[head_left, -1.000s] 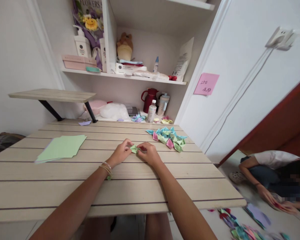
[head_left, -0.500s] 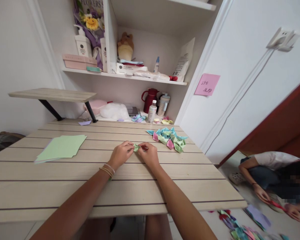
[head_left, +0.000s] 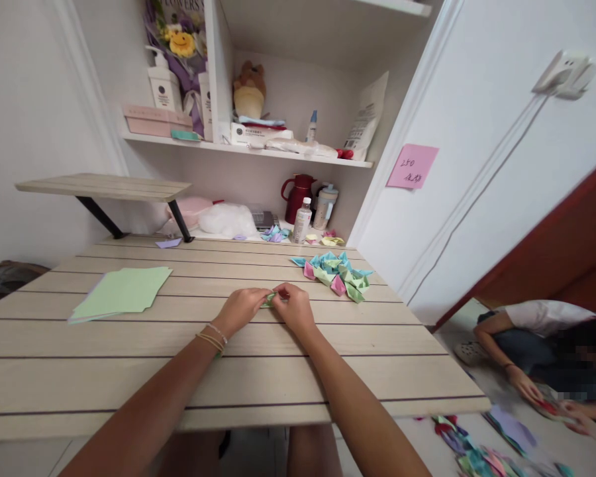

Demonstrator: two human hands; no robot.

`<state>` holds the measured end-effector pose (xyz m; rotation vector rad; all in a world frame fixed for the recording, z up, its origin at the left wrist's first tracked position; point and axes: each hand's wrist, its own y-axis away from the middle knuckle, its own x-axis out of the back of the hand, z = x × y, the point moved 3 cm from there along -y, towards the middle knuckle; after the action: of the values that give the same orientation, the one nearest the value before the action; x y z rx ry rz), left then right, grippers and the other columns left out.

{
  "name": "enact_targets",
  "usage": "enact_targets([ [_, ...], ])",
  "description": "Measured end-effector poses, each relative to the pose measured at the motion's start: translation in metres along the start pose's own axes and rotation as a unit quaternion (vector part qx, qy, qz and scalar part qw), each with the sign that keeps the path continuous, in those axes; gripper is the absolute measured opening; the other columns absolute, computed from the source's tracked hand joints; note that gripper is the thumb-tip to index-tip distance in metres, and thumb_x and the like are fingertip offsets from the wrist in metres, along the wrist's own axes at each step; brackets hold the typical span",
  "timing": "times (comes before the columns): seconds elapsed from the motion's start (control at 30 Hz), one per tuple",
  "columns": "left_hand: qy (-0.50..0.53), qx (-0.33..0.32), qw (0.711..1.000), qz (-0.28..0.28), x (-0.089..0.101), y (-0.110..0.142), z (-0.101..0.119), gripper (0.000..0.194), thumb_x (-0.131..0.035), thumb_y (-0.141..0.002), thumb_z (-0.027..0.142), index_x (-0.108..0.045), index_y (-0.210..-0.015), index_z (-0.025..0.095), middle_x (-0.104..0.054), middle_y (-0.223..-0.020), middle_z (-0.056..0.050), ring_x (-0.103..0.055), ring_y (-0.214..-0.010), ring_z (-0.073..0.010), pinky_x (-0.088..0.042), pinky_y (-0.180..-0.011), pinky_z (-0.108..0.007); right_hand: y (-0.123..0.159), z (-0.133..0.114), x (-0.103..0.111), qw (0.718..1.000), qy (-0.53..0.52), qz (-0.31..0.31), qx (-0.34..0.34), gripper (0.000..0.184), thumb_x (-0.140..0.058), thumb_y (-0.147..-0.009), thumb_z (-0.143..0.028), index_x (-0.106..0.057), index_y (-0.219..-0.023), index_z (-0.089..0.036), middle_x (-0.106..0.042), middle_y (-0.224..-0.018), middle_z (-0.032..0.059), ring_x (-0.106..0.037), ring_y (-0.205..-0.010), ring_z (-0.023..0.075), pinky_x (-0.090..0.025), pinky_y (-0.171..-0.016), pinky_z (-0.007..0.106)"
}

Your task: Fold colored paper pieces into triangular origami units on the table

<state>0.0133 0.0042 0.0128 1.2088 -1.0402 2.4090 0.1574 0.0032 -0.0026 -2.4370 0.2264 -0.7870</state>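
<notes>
Between my fingertips, over the middle of the table, is a small folded piece of green paper (head_left: 268, 301), partly hidden by the fingers. My left hand (head_left: 242, 310) pinches its left side, and bracelets circle that wrist. From the other side my right hand (head_left: 294, 307) grips it with thumb and fingers closed. Beyond my right hand lies a heap of folded paper pieces (head_left: 335, 268) in blue, green and pink. A stack of green paper sheets (head_left: 124, 291) rests on the table to the left.
The slatted wooden table (head_left: 218, 384) reaches back to shelves. A small raised stand (head_left: 104, 187) is at the left. A plastic bottle (head_left: 302, 222) and a red jug (head_left: 298, 199) stand at the back. A person (head_left: 531, 338) crouches at the right near floor papers (head_left: 477, 447).
My fingertips have drawn closer together over the green paper, which now shows lower and flatter. My right hand has shifted slightly left.
</notes>
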Motion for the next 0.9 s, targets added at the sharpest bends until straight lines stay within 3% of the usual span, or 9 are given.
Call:
enact_targets([
  [0.2, -0.006, -0.011, 1.0, -0.027, 0.001, 0.0, 0.002, 0.022, -0.051, -0.08, 0.024, -0.063, -0.097, 0.025, -0.068, -0.092, -0.004, -0.061, -0.083, -0.0191, -0.043, -0.074, -0.027, 0.0, 0.007, -0.002, 0.999, -0.021, 0.024, -0.033, 0.014, -0.051, -0.066, -0.015, -0.063, -0.074, -0.017, -0.065, -0.067, 0.0025, -0.058, -0.061, 0.0153, -0.047, -0.062, 0.026],
  [0.57, -0.124, 0.007, 0.992, 0.014, 0.0, 0.0, 0.0, 0.016, -0.052, -0.075, 0.018, -0.065, -0.083, 0.023, -0.068, -0.08, -0.004, -0.06, -0.074, -0.019, -0.039, -0.066, -0.027, 0.0, 0.002, -0.001, 1.0, -0.015, -0.012, -0.017, 0.01, -0.051, -0.068, -0.018, -0.061, -0.069, -0.018, -0.064, -0.065, 0.0016, -0.058, -0.059, 0.0144, -0.047, -0.061, 0.025],
  [0.77, -0.168, -0.045, 0.984, 0.021, 0.005, -0.004, 0.007, 0.009, -0.053, -0.075, 0.018, -0.062, -0.075, 0.02, -0.063, -0.074, -0.006, -0.056, -0.075, -0.0197, -0.037, -0.069, -0.03, 0.0, 0.007, 0.0, 0.997, -0.04, 0.036, -0.062, 0.009, -0.049, -0.069, -0.02, -0.057, -0.071, -0.017, -0.065, -0.065, 0.0024, -0.06, -0.059, 0.0147, -0.047, -0.058, 0.025],
  [0.9, -0.201, -0.116, 0.973, -0.012, 0.007, -0.003, 0.016, 0.011, -0.049, -0.078, 0.018, -0.059, -0.073, 0.018, -0.06, -0.071, -0.006, -0.052, -0.076, -0.02, -0.035, -0.07, -0.032, 0.0, 0.009, -0.002, 0.999, -0.038, -0.011, -0.036, 0.023, -0.054, -0.068, -0.018, -0.059, -0.09, -0.016, -0.067, -0.073, 0.0039, -0.062, -0.062, 0.0149, -0.048, -0.06, 0.025],
])
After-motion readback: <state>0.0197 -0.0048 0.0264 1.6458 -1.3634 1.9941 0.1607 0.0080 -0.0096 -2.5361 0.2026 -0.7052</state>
